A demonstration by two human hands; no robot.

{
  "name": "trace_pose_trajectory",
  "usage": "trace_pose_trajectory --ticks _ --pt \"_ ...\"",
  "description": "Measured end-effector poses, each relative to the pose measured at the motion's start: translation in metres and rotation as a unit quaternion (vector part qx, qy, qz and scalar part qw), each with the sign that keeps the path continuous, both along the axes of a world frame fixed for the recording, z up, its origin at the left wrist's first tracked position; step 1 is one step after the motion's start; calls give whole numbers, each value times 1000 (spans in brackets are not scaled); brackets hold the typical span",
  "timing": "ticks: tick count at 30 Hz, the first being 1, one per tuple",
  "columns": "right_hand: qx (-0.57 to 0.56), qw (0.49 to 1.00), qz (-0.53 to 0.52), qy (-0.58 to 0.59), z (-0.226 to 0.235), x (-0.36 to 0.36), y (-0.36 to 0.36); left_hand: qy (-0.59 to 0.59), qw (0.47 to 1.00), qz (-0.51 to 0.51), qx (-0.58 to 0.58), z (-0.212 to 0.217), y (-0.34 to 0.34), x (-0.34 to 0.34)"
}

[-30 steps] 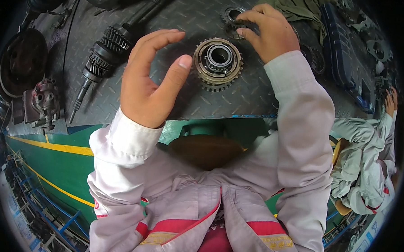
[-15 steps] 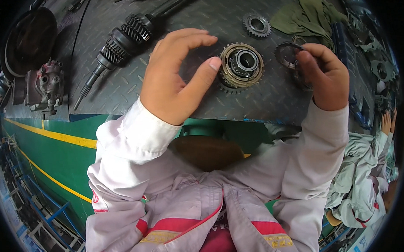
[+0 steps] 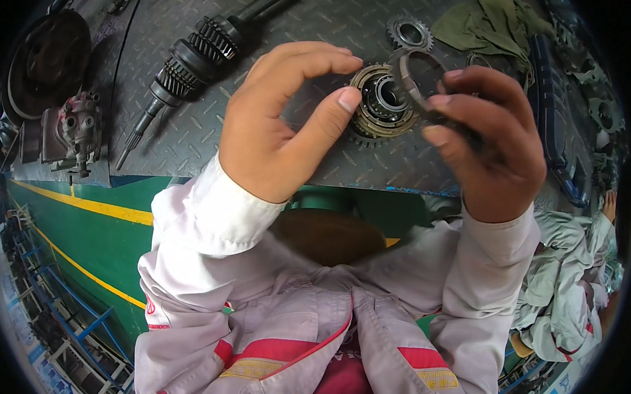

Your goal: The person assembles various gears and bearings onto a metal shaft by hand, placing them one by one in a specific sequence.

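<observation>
My left hand [image 3: 280,121] is open in a curve, thumb and fingers apart, at the left side of a gear assembly [image 3: 383,127] lying on the dark metal bench. The thumb tip overlaps the edge of its brass-coloured ring; contact is hard to tell. A bearing-like hub rises in the middle. In my right hand [image 3: 490,138] a thin dark metal ring [image 3: 404,80] is pinched by its right side. It hangs tilted above the assembly's right part, partly covering it. Between the right fingers and palm, another dark shape is too blurred to name.
A smaller toothed gear [image 3: 398,37] and a green cloth [image 3: 481,28] lie beyond. A geared shaft [image 3: 187,61] lies left of my hands, near a metal housing [image 3: 75,131] and a round dark disc [image 3: 50,62]. A blue case [image 3: 548,115] borders the right. Another person's sleeve [image 3: 566,264] shows at far right.
My right hand has carried the dark ring leftward from the bench's right side to over the gear assembly. My left hand has shifted slightly right, keeping its curved shape.
</observation>
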State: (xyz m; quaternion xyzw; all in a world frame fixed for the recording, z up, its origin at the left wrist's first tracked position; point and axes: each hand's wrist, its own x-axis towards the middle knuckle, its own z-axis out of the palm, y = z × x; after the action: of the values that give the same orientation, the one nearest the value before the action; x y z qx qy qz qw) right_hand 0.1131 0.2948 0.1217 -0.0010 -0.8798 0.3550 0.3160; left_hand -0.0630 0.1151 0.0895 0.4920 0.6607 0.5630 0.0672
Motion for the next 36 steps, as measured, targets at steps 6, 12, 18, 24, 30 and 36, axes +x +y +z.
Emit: trace_pose_trajectory --ticks 6,12,18,24,30,36 --pt "45 998 -4 -40 -7 -7 -18 32 998 -24 -52 5 -7 -1" --pt "69 997 -12 -38 -3 -10 -18 44 997 -30 -57 5 -8 -1" --pt "36 999 6 -19 -14 -11 -14 71 995 -22 -67 2 -11 -1" --pt "-29 997 -11 -68 -13 -7 -17 77 994 -22 -72 2 -11 -1" --pt "-74 995 -4 -73 -16 -10 -19 99 992 -9 -76 1 -13 -2" --pt "-42 997 4 -70 -15 -9 -13 112 991 -3 -76 2 -10 0"
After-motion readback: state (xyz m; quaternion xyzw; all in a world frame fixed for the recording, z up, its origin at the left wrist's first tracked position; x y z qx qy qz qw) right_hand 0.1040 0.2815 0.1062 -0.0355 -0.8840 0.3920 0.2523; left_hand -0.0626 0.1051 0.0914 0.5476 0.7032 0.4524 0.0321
